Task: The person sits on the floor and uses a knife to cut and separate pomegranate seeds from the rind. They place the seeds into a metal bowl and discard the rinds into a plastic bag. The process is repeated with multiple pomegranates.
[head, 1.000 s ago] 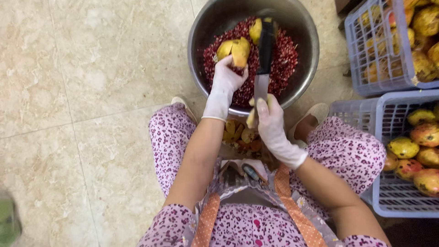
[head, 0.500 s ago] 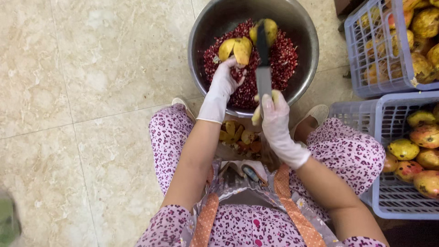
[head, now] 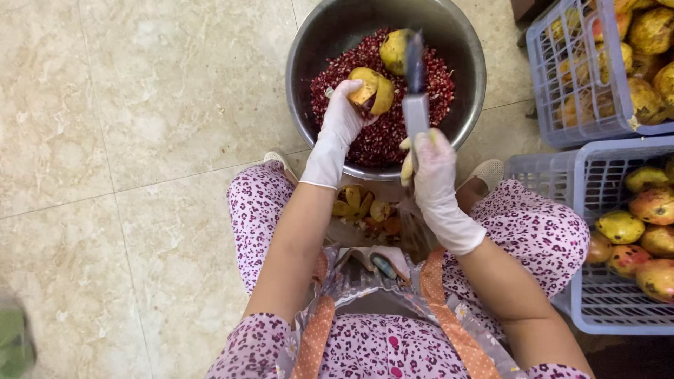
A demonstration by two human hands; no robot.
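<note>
While the person sits over a round steel bowl [head: 309, 77] full of dark red pomegranate seeds, both gloved hands work above it. Left of bowl: bare beige tile floor [head: 140, 140]. Left hand [head: 342, 119], white glove, fingers clamped on a pomegranate piece [head: 372, 89] over the bowl's left-centre; piece is yellow-skinned, curved, split open, cut side seems to face down toward the seeds. Another yellow piece [head: 394, 50] lies on the seeds near the bowl's far side. Right hand [head: 430, 161], white glove, at the bowl's near rim, fingers closed round the handle of a knife [head: 414, 77]; blade flat, grey, long axis running straight away from the body, tip pointing to the bowl's far side, just right of the held piece. Below the bowl's near rim, yellow peel scraps [head: 361, 207] between the knees. Right of bowl: two blue-grey plastic crates [head: 562, 84], whole yellow-red pomegranates [head: 649, 203] inside.
</note>
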